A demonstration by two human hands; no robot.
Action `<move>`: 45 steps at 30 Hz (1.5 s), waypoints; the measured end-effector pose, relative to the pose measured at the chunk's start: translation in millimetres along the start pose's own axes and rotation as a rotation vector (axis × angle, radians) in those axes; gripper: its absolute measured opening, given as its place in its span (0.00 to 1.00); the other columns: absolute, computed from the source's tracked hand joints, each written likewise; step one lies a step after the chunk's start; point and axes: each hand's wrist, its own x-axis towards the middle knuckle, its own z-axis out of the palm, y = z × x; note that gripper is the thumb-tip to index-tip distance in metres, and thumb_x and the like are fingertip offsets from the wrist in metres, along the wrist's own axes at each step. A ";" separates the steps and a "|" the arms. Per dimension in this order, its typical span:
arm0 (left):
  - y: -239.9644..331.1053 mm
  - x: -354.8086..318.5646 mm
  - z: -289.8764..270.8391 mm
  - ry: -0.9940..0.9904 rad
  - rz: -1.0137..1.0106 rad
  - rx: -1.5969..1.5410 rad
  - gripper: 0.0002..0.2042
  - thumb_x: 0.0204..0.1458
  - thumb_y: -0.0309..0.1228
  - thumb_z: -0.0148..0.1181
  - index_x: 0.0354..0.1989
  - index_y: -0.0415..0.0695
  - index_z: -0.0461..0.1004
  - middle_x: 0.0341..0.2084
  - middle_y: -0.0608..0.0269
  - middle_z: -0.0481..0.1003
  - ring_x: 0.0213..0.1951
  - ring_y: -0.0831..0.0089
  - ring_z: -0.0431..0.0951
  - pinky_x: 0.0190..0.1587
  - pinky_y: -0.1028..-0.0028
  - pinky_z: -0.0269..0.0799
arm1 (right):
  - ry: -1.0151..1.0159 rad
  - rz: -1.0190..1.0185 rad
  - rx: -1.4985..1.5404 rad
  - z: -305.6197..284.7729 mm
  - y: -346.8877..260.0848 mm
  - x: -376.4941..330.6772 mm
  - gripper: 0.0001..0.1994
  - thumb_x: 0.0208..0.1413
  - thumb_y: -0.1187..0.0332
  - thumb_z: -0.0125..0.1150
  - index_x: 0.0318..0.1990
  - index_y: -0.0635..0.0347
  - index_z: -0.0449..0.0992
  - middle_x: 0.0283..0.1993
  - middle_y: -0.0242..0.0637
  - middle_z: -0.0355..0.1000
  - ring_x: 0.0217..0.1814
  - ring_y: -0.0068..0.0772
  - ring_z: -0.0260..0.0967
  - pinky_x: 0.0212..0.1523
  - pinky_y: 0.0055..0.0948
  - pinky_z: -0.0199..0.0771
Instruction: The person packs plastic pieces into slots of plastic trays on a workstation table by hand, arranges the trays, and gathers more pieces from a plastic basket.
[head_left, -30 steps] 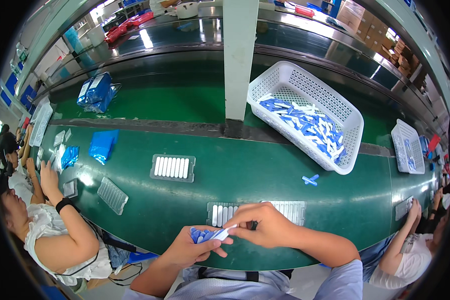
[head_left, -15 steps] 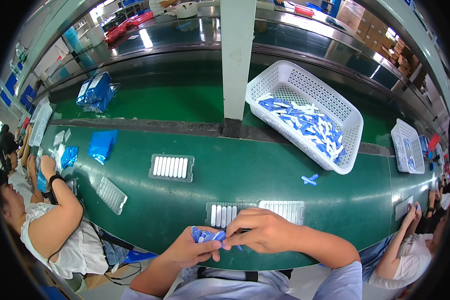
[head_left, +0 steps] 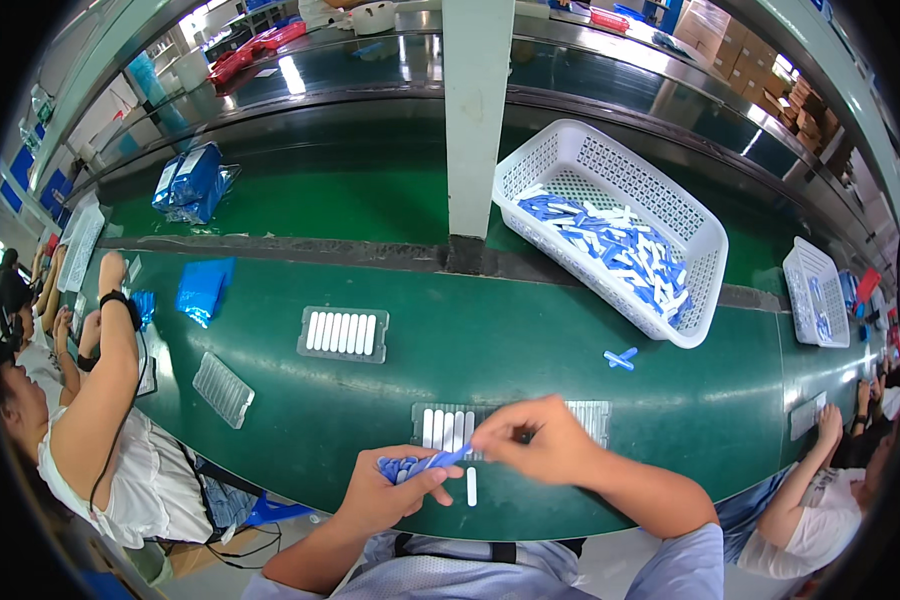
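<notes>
My left hand [head_left: 395, 495] is closed around a bundle of small flat strips [head_left: 400, 467] with rounded ends, blue and white, like mini nail files. One blue strip [head_left: 452, 456] sticks out of the bundle toward my right hand [head_left: 540, 440], whose fingertips pinch at its end, slightly blurred. Just below them, a single white strip [head_left: 472, 487] lies on the green table. Behind my hands is a clear plastic tray [head_left: 418, 424] with several white strips upright side by side. Partly covered by my right hand, another clear tray [head_left: 600, 420] adjoins it and also shows pale strips.
A white perforated basket [head_left: 710, 290] holds many blue and white strips. Two crossed strips [head_left: 620, 358] lie before it. Farther left are a filled tray [head_left: 343, 352], a slotted clear tray [head_left: 224, 390] and blue packaging [head_left: 205, 290]. A post [head_left: 478, 130] stands centrally; co-workers sit both sides.
My right hand has shifted slightly right and up from the bundle. A white strip now shows on the table below my fingers. The co-worker on the left has raised an arm.
</notes>
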 end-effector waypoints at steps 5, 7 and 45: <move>-11.3 -1.6 -26.5 -0.015 -0.077 -0.277 0.16 0.62 0.23 0.62 0.57 0.33 0.74 0.44 0.49 0.82 0.27 0.79 0.80 0.19 0.83 0.59 | 0.097 -0.014 -0.097 -24.3 -4.4 12.0 0.04 0.56 0.71 0.72 0.36 0.62 0.87 0.24 0.31 0.79 0.24 0.15 0.71 0.27 0.20 0.70; -9.5 -3.2 -31.4 -0.020 -0.122 -0.337 0.18 0.62 0.23 0.62 0.59 0.34 0.71 0.48 0.49 0.81 0.33 0.75 0.82 0.19 0.83 0.60 | -0.101 -0.091 -0.210 -28.1 -10.3 14.7 0.07 0.55 0.68 0.74 0.34 0.62 0.86 0.25 0.32 0.80 0.25 0.17 0.72 0.28 0.22 0.71; 1.0 -1.5 -15.0 -0.079 -0.179 -0.327 0.15 0.65 0.26 0.60 0.57 0.33 0.73 0.50 0.46 0.80 0.45 0.66 0.86 0.18 0.84 0.59 | 0.161 -0.434 -1.114 10.0 6.4 -29.7 0.12 0.49 0.56 0.74 0.38 0.50 0.86 0.23 0.21 0.73 0.30 0.28 0.65 0.42 0.37 0.58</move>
